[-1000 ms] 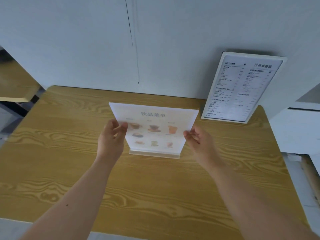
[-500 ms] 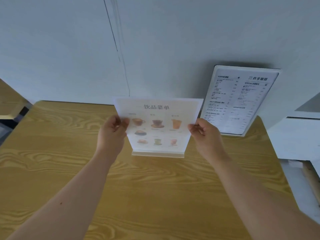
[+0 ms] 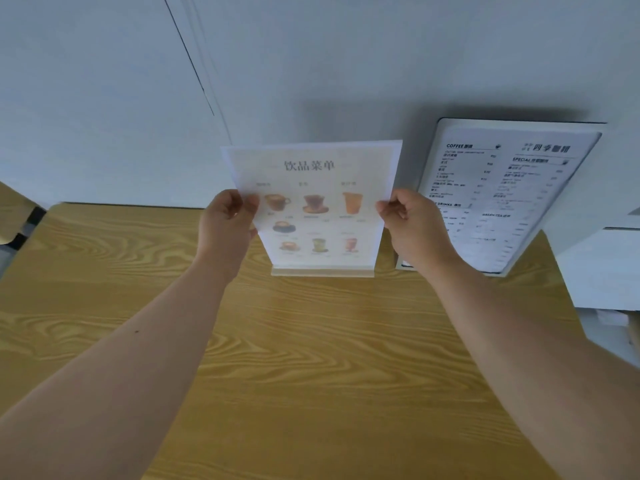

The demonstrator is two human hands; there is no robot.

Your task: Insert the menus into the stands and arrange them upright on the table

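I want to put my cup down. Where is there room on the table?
The table is bare left of the left hand and all along the near side. Crowded: the picture menu, right hand and text menu at the far right.

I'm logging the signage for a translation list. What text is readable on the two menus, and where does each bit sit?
"饮品菜单": heading of the drinks menu, held between left hand and right hand.
"COFFEE": top left of the text menu.
"SPECIAL": its right column.
"四季": its top right; following characters blurred.
"DRINKS": lower left, partly hidden.
Item names and prices: too small.

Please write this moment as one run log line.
left hand: grips drinks menu | right hand: grips it | wooden stand: on table
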